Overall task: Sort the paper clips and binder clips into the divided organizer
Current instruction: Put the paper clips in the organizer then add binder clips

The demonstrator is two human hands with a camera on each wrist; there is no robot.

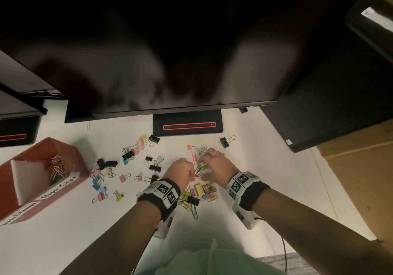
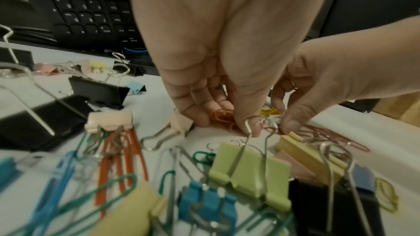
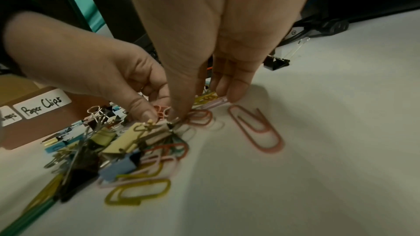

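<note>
The brown divided organizer (image 1: 70, 162) stands at the left, with several coloured paper clips (image 1: 57, 167) in its far compartment; its label (image 3: 42, 105) reads "Paper Clips". Mixed paper clips and binder clips (image 1: 198, 191) lie heaped just in front of my wrists, and more binder clips (image 1: 127, 157) are scattered toward the organizer. My left hand (image 1: 190, 173) (image 2: 229, 123) grips a bunch of orange paper clips (image 2: 223, 117) in curled fingers. My right hand (image 1: 203, 164) (image 3: 204, 103) faces it, thumb and fingers closing round yellow paper clips (image 2: 270, 112) on the table.
A large dark monitor (image 1: 170, 51) overhangs the desk, its stand base (image 1: 187, 124) just behind the clips. A black keyboard (image 2: 86, 6) lies behind. A lone black binder clip (image 1: 225, 141) sits far right. Cardboard (image 1: 361, 179) borders the right edge.
</note>
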